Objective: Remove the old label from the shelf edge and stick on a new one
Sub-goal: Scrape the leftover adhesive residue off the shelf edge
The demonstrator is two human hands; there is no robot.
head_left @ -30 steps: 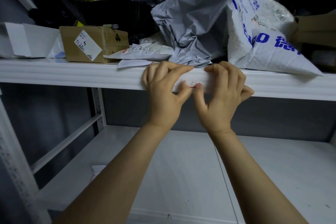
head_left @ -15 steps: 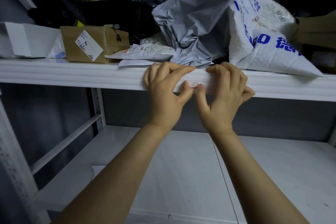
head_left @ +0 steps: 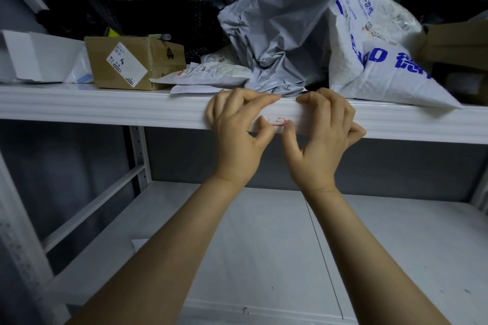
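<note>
Though pretty dim back here, can still make out the small white paper label with a red border (head_left: 276, 121), stuck on the front face of the white metal shelf edge (head_left: 105, 108), roughly mid-span. Got the left hand (head_left: 235, 140) and right hand (head_left: 324, 140) clamped on that edge from either side. Fingers curled over the top lip, thumb tips pressing the label's two ends, so a narrow grip on the edge itself.

Piled up top behind the edge:
- brown cardboard box with a white sticker (head_left: 132, 63), toward the left
- crumpled grey plastic mailer bag (head_left: 285, 34), right behind the hands
- white woven sack with blue lettering (head_left: 383, 55), toward the right

Underneath, a white lower shelf board (head_left: 264, 245) and a perforated white upright post (head_left: 137, 155) at the left. Dark grey wall behind.
</note>
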